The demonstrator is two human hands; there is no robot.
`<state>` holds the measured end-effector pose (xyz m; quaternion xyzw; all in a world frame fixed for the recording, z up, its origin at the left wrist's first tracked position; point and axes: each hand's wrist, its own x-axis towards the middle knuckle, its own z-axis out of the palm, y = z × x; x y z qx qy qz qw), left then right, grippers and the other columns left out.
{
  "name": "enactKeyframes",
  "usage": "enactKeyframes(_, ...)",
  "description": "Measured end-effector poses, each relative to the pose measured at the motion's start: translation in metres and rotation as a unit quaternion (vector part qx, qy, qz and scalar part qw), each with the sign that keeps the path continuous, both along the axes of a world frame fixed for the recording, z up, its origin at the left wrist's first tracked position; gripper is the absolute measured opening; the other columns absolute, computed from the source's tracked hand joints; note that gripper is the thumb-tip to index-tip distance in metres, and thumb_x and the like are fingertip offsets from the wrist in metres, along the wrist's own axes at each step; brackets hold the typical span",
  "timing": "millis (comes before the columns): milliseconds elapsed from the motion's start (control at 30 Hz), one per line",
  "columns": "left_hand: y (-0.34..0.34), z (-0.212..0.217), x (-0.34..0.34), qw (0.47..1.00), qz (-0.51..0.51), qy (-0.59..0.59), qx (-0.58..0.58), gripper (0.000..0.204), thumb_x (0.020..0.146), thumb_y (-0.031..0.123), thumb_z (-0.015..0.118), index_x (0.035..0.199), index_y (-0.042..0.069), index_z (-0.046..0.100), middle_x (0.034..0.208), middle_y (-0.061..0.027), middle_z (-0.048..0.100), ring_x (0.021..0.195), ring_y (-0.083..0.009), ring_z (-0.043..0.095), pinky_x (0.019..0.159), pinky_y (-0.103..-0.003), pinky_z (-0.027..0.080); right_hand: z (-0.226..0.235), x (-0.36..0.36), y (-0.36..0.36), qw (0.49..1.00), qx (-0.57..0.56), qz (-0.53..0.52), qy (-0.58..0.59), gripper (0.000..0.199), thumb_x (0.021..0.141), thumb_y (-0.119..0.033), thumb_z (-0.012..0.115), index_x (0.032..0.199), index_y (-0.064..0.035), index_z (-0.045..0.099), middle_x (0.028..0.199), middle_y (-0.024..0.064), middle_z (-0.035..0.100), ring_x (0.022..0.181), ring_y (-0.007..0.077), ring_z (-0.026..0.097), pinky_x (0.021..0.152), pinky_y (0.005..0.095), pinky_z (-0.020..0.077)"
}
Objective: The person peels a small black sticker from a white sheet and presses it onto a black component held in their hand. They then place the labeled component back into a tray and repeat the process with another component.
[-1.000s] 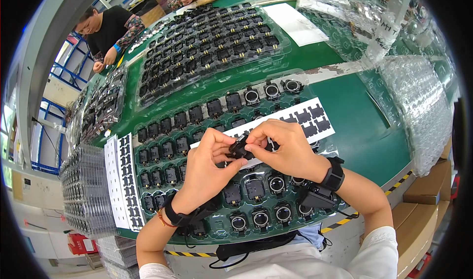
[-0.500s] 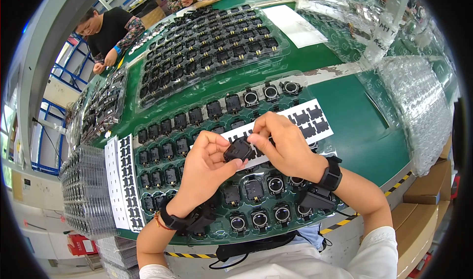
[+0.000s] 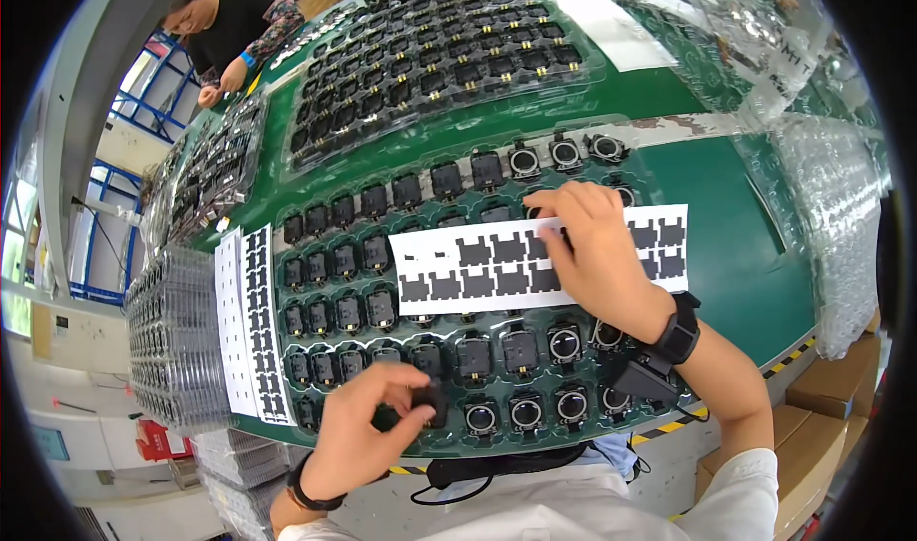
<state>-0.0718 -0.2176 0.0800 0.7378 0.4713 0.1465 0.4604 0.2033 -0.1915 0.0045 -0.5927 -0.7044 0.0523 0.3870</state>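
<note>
My left hand (image 3: pixel 361 431) pinches a small black plastic housing (image 3: pixel 432 407) between thumb and fingers, low over the near row of a clear plastic tray (image 3: pixel 506 361). My right hand (image 3: pixel 597 254) hovers over a white sheet of black die-cut stickers (image 3: pixel 492 297), thumb and fingers apart, with nothing visible in it. Part of the sheet is hidden by that hand. The sheet lies across the tray. Rows of black housings (image 3: pixel 379 304) sit in the tray; those at the right show round, silver-rimmed faces (image 3: pixel 564 343).
Farther back lies another large tray of black housings (image 3: pixel 430 78). Left are more sticker sheets (image 3: pixel 246 331) and a stack of clear trays (image 3: pixel 177 340). Bubble wrap (image 3: pixel 829 226) hangs at the right, above cardboard boxes (image 3: pixel 826 379). A co-worker (image 3: pixel 234 35) works at the far left.
My left hand has carried the black housing down toward the tray's near row. My right hand has let go of it and moved right, over the sheet. The view has shifted.
</note>
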Motion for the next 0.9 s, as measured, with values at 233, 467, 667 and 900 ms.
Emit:
enactKeyframes(233,-0.027,-0.032,-0.014,0.991,-0.074,0.078,0.084,0.018,0.07,-0.007,0.072,0.079,-0.003,0.057,0.089,-0.0107,0.054,0.063,-0.0129,0.061,0.052,-0.022,0.051,0.005,-0.002,-0.001,0.997,0.055,0.005,0.047,0.016,0.08,0.003,0.058,0.094,-0.0036,0.06,0.09,0.0066,0.059,0.083,0.0237,0.055,0.074,0.0329,0.0375)
enactKeyframes(467,-0.029,-0.032,-0.01,0.976,-0.099,0.104,0.162,0.019,0.069,-0.008,0.07,0.074,-0.002,0.054,0.086,-0.0101,0.053,0.06,-0.0147,0.06,0.051,-0.023,0.05,0.005,-0.002,-0.001,0.995,0.073,0.002,0.062,0.013,0.081,0.002,0.058,0.092,-0.0035,0.06,0.089,0.0066,0.059,0.08,0.023,0.056,0.072,0.0313,0.0375)
enactKeyframes(667,-0.033,-0.038,-0.01,0.958,-0.084,0.109,0.252,0.018,0.069,-0.007,0.069,0.073,-0.001,0.053,0.085,-0.0084,0.053,0.058,-0.0139,0.059,0.049,-0.024,0.048,0.006,-0.002,-0.001,0.995,0.069,0.003,0.071,0.012,0.082,0.002,0.059,0.093,-0.0036,0.06,0.089,0.0062,0.06,0.08,0.0224,0.056,0.072,0.0307,0.0375)
enactKeyframes(900,-0.031,-0.041,-0.008,0.919,-0.144,0.172,0.325,0.02,0.069,-0.002,0.072,0.073,0.004,0.053,0.086,-0.0058,0.054,0.058,-0.0137,0.056,0.047,-0.027,0.044,0.008,-0.001,-0.002,0.994,0.078,0.013,0.076,0.013,0.081,0.003,0.058,0.093,-0.0028,0.059,0.09,0.0078,0.059,0.081,0.0235,0.056,0.071,0.0312,0.0378)
